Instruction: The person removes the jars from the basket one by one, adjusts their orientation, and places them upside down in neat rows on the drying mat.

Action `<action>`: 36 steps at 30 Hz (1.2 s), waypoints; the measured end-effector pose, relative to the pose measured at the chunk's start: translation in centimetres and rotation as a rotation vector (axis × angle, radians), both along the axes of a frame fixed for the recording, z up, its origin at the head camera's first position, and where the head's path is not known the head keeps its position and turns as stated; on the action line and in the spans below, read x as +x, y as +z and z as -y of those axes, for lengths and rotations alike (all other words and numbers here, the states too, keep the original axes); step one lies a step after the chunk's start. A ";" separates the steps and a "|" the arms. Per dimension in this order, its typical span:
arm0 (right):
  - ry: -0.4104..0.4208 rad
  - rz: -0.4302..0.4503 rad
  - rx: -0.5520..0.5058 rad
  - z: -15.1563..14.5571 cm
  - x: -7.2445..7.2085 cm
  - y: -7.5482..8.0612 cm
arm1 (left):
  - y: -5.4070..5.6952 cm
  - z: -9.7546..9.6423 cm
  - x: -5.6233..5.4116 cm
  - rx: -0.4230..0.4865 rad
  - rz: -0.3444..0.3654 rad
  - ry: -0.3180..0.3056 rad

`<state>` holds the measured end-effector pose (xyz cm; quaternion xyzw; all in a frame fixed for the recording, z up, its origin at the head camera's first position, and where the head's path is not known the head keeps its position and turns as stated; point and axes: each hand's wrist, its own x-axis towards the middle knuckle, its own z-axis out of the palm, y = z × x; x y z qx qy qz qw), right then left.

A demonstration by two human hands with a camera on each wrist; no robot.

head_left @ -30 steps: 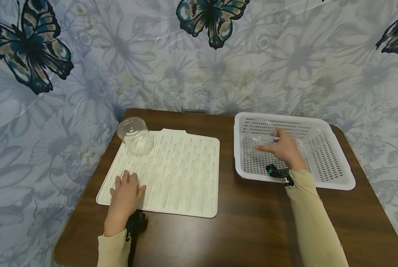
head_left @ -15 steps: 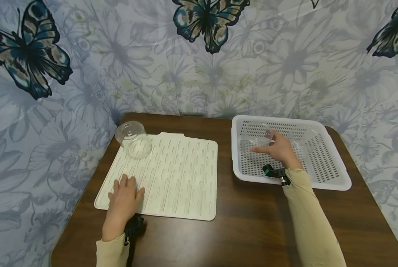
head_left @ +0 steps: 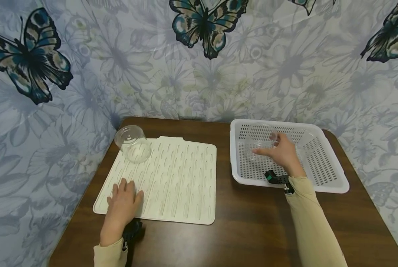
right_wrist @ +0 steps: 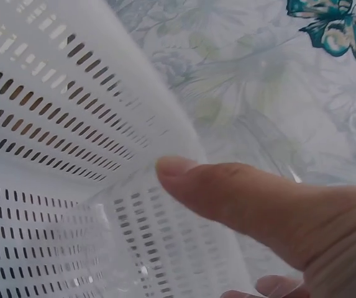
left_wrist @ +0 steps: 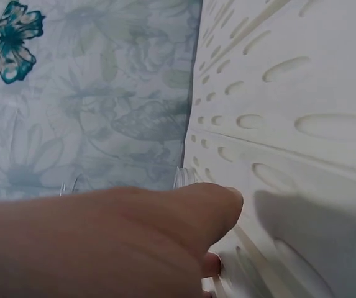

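My left hand [head_left: 121, 204] lies palm down near the front left of a cream ridged drying mat [head_left: 182, 181], fingers straight. Toward the mat's back left corner, a clear cup [head_left: 133, 146] stands upside down, rim on the mat. On the right, my right hand [head_left: 283, 152] reaches into a white perforated basket [head_left: 337, 187]. Its thumb and curled fingers are round a clear, see-through cup [head_left: 260, 140] at the basket's left side. In the right wrist view the thumb [right_wrist: 227, 186] shows plainly; the other fingers are mostly cut off.
Another faint clear vessel seems to lie in the basket's right half, hard to make out. Mat and basket sit on a brown wooden table [head_left: 239, 226], with a strip of bare wood between them. A floral cloth with butterflies [head_left: 202, 89] hangs behind the table.
My right hand has shifted slightly right within the basket, its fingers closer round the clear cup. The left hand stays on the mat. The head view has tilted up a little.
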<state>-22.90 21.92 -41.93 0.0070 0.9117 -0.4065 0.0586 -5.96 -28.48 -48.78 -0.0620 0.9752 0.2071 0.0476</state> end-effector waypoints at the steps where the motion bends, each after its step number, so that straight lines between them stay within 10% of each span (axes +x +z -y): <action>1: -0.010 -0.016 -0.004 0.0 0.3 0.2 | 0.0 0.0 0.0 0.000 0.009 0.002; 10: -0.093 -0.275 -0.107 0.9 3.3 2.6 | 0.8 0.4 -0.2 0.021 0.042 -0.030; 15: -0.073 -0.480 -0.139 2.2 4.5 3.9 | 1.9 0.2 -0.9 0.016 -0.170 -0.124; 25: 0.115 -0.897 0.007 5.2 6.5 6.1 | 7.0 -4.1 -4.6 0.355 -0.452 -0.343; 36: 0.280 -1.132 0.078 8.8 8.0 7.5 | 12.7 -8.2 -6.9 0.571 -0.608 -0.550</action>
